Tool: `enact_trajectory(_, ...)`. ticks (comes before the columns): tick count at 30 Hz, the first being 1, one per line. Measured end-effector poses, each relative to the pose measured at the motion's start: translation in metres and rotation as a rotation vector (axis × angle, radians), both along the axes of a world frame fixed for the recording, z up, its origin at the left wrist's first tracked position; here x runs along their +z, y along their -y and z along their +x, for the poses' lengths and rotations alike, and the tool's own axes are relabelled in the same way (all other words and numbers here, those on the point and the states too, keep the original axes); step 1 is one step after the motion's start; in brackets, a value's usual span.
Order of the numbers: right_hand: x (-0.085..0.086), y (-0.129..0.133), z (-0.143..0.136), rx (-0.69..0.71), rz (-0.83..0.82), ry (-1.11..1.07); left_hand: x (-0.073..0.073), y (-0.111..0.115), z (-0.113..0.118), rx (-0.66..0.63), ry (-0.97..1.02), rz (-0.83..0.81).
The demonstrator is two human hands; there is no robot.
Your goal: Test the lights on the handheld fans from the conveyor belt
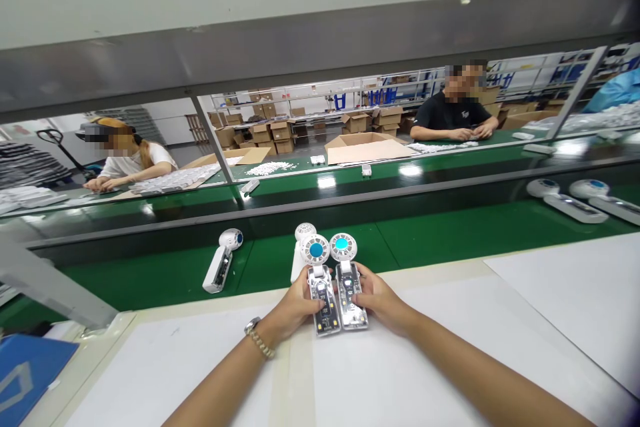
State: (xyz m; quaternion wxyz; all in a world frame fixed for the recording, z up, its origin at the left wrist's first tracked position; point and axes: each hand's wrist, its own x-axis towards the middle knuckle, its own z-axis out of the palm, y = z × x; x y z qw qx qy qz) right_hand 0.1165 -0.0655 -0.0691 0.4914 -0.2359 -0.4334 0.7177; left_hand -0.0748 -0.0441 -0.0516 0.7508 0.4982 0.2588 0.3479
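My left hand (299, 303) grips a white handheld mini fan (325, 317) with a transparent handle front, its circuit board showing through and a blue disc at the centre of its round head. A matching mini fan (353, 317) is in my right hand (381, 297), with a brighter turquoise disc. Both fans are held upright side by side, their heads nearly touching, and each thumb rests on a handle front. Just behind the left one, partly hidden by it, is another white fan (304, 232) on the green surface.
One fan (219, 267) lies on the green surface to the left; two more (575, 205) lie at the far right. White sheets (400, 380) cover my bench. A blue folder (35, 373) sits at lower left. Across the belt (300, 190), co-workers handle small white parts. A grey shelf (300, 33) hangs overhead.
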Motion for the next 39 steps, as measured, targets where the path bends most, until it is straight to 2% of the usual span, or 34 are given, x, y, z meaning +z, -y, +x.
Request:
enact_trajectory(12, 0.0036, 0.0017, -0.0002, -0.032, 0.002, 0.031, -0.0040, -0.0026, -0.0021, -0.011, -0.009, 0.002)
enact_trajectory(32, 0.0070, 0.0024, 0.0007, -0.032, -0.001, 0.031, 0.0004, -0.0014, -0.0020, -0.022, -0.015, -0.014)
enact_trajectory(36, 0.0049, 0.0017, 0.0005, -0.036, -0.053, 0.010, 0.0040, 0.0007, 0.0005, 0.013, 0.017, -0.032)
enact_trajectory(39, 0.0029, 0.0010, -0.0009, -0.055, -0.128, -0.036, 0.0047, 0.0002, 0.0036, 0.102, 0.056, -0.073)
